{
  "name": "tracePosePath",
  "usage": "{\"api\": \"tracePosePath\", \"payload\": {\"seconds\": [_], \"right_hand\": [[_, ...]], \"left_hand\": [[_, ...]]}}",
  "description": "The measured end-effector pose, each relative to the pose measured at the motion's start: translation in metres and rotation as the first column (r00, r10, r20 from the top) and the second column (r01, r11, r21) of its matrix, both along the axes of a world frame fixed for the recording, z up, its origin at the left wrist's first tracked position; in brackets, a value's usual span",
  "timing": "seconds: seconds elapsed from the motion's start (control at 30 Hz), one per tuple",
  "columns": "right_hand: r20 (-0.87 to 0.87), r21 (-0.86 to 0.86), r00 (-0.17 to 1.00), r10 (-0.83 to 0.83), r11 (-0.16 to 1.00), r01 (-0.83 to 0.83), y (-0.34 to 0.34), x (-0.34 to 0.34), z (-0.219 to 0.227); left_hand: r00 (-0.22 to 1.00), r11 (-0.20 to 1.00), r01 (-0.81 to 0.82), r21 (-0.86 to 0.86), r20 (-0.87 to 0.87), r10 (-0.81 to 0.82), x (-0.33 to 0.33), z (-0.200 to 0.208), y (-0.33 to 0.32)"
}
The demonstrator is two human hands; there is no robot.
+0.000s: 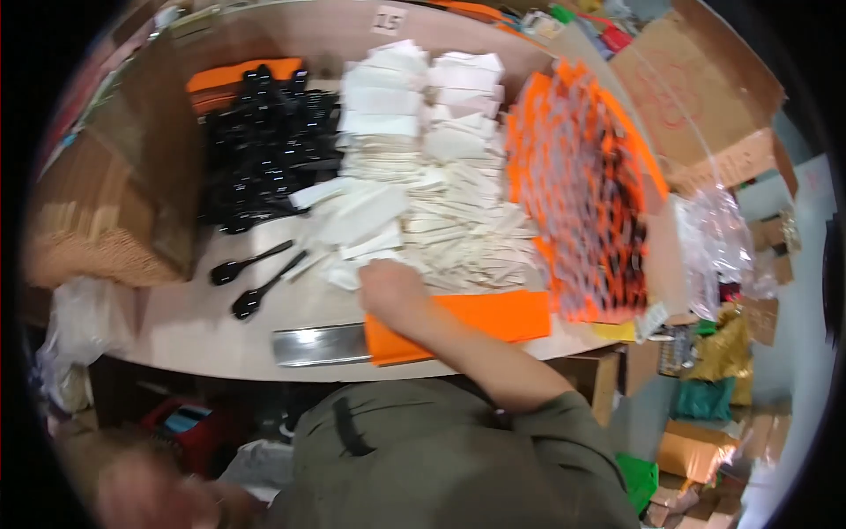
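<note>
My right hand (390, 293) is curled at the near edge of a pile of folded white paper pieces (361, 212), resembling napkins. Its fingertips are mostly hidden, so I cannot tell what they pinch. Beneath my right forearm lie flat orange sleeves (493, 316), overlapping a shiny metal strip (319, 346) near the table's front edge. Two black plastic spoons (251, 300) lie loose to the left of the hand, below a heap of black spoons (264, 159). My left hand (154, 494), smeared by motion, is low at the left, off the table, its fingers unreadable.
Orange packets with clear fronts (582, 194) stand in rows at the right. A cardboard box (115, 194) borders the table's left side; an open carton (696, 88) stands at the far right. Clear plastic bags (714, 247) hang beyond the right edge. A numbered panel (291, 31) closes the back.
</note>
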State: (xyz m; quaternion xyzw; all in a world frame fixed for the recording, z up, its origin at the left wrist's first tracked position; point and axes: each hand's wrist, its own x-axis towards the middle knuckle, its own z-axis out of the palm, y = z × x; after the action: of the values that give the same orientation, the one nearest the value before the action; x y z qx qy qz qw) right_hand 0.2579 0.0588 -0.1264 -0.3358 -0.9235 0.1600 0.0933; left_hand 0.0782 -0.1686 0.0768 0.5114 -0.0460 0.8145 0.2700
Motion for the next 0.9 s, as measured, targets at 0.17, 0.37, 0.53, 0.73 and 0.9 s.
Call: {"api": "tracePosePath", "payload": {"seconds": [0.17, 0.37, 0.53, 0.73, 0.9], "right_hand": [[-0.104, -0.069, 0.970, 0.220, 0.971, -0.228, -0.029, -0.010, 0.049], [-0.042, -0.144, 0.928, 0.369, 0.917, -0.371, -0.051, 0.001, 0.035], [-0.066, -0.294, 0.977, 0.203, 0.932, -0.213, -0.061, -0.010, 0.027], [-0.278, -0.045, 0.945, 0.172, 0.980, -0.192, -0.055, 0.016, 0.035], [-0.405, 0.005, 0.907, 0.119, 0.992, -0.128, -0.056, 0.061, 0.023]], "left_hand": [[0.153, 0.030, -0.988, -0.151, -0.980, 0.129, -0.056, -0.174, 0.073], [-0.060, 0.080, -0.995, 0.055, -0.997, -0.052, -0.054, -0.205, 0.098], [0.043, 0.026, -0.999, -0.046, -0.992, -0.118, -0.049, -0.190, 0.106], [0.082, -0.032, -0.996, -0.080, -0.994, -0.074, -0.055, -0.179, 0.092], [0.229, 0.284, -0.923, -0.258, -0.964, -0.133, -0.039, -0.174, 0.058]]}}
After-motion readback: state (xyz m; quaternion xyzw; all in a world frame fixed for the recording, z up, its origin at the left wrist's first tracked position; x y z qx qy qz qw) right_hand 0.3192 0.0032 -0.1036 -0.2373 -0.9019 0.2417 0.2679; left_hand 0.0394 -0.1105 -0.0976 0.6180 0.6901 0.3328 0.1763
